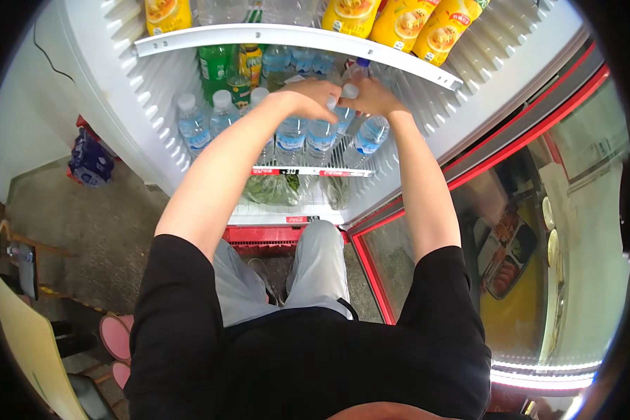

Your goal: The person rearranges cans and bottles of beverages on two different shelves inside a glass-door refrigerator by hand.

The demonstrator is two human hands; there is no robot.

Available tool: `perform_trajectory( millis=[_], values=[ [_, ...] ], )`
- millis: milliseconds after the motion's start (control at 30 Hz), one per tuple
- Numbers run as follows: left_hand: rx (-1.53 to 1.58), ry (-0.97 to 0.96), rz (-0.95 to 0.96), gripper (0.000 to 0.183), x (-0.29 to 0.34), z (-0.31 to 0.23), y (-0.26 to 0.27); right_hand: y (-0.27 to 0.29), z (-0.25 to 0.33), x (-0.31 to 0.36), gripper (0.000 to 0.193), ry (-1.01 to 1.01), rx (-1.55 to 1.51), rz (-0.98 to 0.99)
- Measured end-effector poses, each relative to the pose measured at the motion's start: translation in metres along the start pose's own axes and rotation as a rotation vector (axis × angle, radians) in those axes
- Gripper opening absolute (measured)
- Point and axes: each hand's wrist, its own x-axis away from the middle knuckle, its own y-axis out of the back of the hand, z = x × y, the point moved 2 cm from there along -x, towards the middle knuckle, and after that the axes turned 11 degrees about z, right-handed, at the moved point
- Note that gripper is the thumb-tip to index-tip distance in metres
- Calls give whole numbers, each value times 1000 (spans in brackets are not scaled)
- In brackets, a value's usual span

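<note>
Both arms reach into a drinks fridge, over a shelf of clear water bottles with white caps and blue labels. My left hand [311, 98] curls its fingers round the top of a front-row water bottle [320, 138]. Close beside it, my right hand [372, 97] bends its fingers at the neck of another water bottle [344, 117], just behind. The fingertips of the two hands nearly meet, and the caps are partly hidden by them. To the right, a tilted water bottle [369, 136] leans near the fridge wall, and one more water bottle [290, 137] stands on the left.
Above my hands runs a white shelf edge [294, 36] with yellow bottles [350, 15] on it. Green bottles [215, 70] stand at the back left. Bagged greens [271, 189] lie below. The open, red-edged glass door [374, 276] is on my right.
</note>
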Motion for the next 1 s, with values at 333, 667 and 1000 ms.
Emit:
perform_trajectory(
  millis=[333,667,1000],
  values=[
    [37,-8,-87,45,10,-1,-4,2,5,0,49,-63,-51,45],
    [-105,0,25,58,3,-12,-5,0,-5,-5,54,-30,-51,44],
    [-125,-63,-121,53,8,-4,-8,-1,-1,-7,50,-5,-35,-3]
  ],
)
